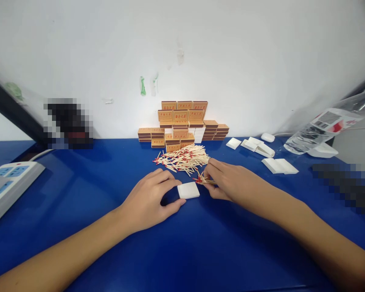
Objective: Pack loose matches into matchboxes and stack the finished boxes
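Note:
My left hand (pixel 153 194) is closed around a small white matchbox tray (pixel 188 190), thumb and finger at its left edge, the tray lying on the blue table. Just to the right, my right hand (pixel 220 178) pinches a small bunch of matches (pixel 202 179), their red heads pointing left toward the tray. Behind both hands lies a loose heap of matches (pixel 185 158) with red heads and pale sticks. Whether the tray has matches inside cannot be made out.
Stacked orange matchboxes (pixel 181 116) stand against the wall behind the heap. Several white trays (pixel 280 166) lie on the blue table (pixel 182 251) at the right, near a tilted plastic bottle (pixel 322 125). A power strip (pixel 13 186) sits at the left.

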{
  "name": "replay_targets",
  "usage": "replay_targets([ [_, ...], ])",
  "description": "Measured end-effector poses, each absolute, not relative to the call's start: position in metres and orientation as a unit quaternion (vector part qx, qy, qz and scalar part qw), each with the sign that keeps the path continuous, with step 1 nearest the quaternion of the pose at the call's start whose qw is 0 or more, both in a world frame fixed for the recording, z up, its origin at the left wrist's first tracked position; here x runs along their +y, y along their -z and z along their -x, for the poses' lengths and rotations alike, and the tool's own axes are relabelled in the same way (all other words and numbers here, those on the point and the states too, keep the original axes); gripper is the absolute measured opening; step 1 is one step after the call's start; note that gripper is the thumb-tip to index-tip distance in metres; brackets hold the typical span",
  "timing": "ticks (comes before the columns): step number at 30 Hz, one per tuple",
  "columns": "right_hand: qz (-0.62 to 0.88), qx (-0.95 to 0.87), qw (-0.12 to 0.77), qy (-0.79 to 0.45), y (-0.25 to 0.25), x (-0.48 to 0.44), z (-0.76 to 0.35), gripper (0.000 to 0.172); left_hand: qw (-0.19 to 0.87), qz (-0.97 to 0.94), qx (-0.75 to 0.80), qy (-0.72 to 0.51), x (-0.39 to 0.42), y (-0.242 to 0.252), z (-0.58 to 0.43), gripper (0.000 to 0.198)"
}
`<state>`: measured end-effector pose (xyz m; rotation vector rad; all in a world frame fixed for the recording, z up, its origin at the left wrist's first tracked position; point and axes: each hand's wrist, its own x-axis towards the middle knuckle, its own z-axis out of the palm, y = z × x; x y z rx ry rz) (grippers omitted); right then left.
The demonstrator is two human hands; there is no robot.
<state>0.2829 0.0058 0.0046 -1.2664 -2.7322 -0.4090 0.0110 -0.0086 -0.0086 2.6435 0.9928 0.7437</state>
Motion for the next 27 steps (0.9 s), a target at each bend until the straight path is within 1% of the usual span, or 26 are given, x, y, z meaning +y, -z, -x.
replay_targets([
  [3,0.399,-0.905,0.079,0.129,-0.003,0.000,-0.276,0.006,0.114,-0.901,0.337,-0.249,-0.009,0.009,-0.011,0.026],
  [7,0.352,-0.909,0.110,0.194,0.003,-0.005,-0.263,0.009,0.122,-0.902,0.332,-0.249,-0.010,0.010,-0.011,0.027],
  [10,0.333,-0.910,0.108,0.223,0.005,-0.008,-0.256,0.006,0.122,-0.902,0.327,-0.252,-0.010,0.010,-0.011,0.026],
  [16,0.304,-0.924,0.082,0.219,0.001,-0.011,-0.251,0.003,0.123,-0.905,0.321,-0.249,-0.010,0.009,-0.012,0.025],
  [19,0.310,-0.930,0.079,0.183,-0.001,-0.011,-0.253,0.008,0.122,-0.905,0.321,-0.250,-0.010,0.009,-0.013,0.025],
  [27,0.348,-0.932,0.097,-0.024,-0.026,-0.012,-0.278,0.032,0.125,-0.905,0.321,-0.251,-0.010,0.009,-0.011,0.025],
])
